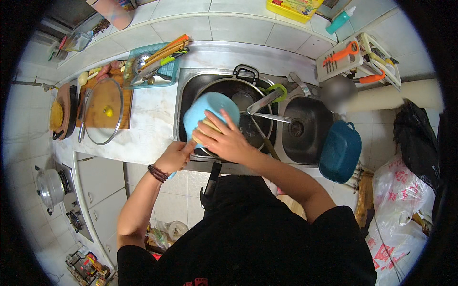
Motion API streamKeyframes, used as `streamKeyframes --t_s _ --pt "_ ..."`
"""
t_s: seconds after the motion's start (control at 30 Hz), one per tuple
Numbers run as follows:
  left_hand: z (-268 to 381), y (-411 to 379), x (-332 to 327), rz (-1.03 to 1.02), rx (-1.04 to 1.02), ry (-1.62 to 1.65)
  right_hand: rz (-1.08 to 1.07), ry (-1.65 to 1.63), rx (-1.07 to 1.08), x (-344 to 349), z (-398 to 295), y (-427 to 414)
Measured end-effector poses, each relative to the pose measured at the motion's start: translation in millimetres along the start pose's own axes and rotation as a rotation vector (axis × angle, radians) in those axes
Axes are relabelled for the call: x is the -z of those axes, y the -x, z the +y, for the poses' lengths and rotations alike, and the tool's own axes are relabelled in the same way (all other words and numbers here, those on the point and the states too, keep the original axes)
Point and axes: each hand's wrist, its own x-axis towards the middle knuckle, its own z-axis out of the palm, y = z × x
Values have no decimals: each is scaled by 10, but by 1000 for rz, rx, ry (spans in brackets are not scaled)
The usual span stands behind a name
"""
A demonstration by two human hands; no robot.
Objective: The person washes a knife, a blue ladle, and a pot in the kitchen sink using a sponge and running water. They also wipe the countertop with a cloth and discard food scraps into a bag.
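A light blue plastic dipper (214,102) is tilted over the left sink basin. My left hand (175,156), with a dark bead bracelet at the wrist, is closed around its handle near the basin's front edge. My right hand (225,139) presses a yellowish sponge (204,133) against the dipper's side, fingers spread over it. Below sits a large dark pan (256,137) with a black loop handle (246,73) at the back and a long black handle (214,174) towards me. A metal utensil handle (272,117) lies across the pan's right rim.
The right basin (300,134) has a blue plastic basket (340,152) beside it. Leftward are a glass lid (103,125) on a cutting board (125,103), a knife (82,118), and a utensil tray (162,77). Filled plastic bags (397,203) stand at right.
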Motion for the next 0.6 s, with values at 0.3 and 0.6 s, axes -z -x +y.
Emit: streamKeyframes --t_s 0.3,0.6 --pt "129 69 -117 -105 192 381 331 -510 -416 -35 221 -21" --pt "61 -13 -288 -5 160 304 198 -240 -322 65 127 -230"
